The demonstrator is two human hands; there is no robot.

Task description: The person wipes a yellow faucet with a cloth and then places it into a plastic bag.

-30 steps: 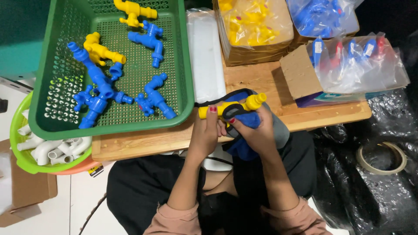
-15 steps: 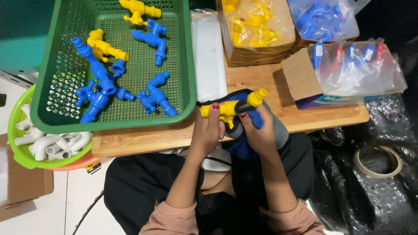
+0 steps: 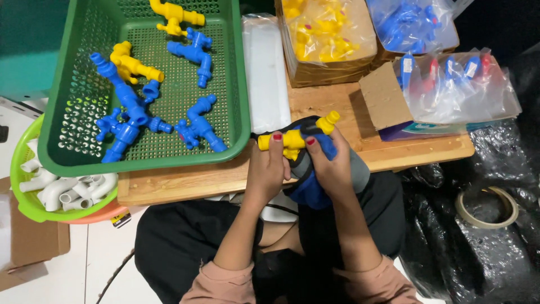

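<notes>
Head view, single item in hand, places given from the green perforated basket (image 3: 236, 84).

- Yellow plastic tap (image 3: 295, 137): held just right of the basket's lower right corner, over the front edge of the wooden board (image 3: 332, 104), lying roughly level with its threaded end up and to the right. Judged light, rigid and smooth; likely best gripped around the barrel, leaving spout and thread free.
- Left hand (image 3: 265, 171): fingers curled closed over the tap's left end.
- Right hand (image 3: 332, 163): fingers wrapped shut around the tap's middle together with a dark blue cloth (image 3: 309, 191) bunched beneath it.
- In the basket: several blue taps (image 3: 199, 126) and yellow taps (image 3: 135, 66), loose.
- Left of and below the basket: lime bowl (image 3: 22, 205) of white pipe elbows (image 3: 62, 188).
- Right of the basket: white flat packet (image 3: 264, 73); further right a cardboard box (image 3: 320, 70) of bagged yellow parts, then clear bags of blue parts (image 3: 416, 22).
- Far right, lower: tape roll (image 3: 486, 205) on black plastic sheeting.
</notes>
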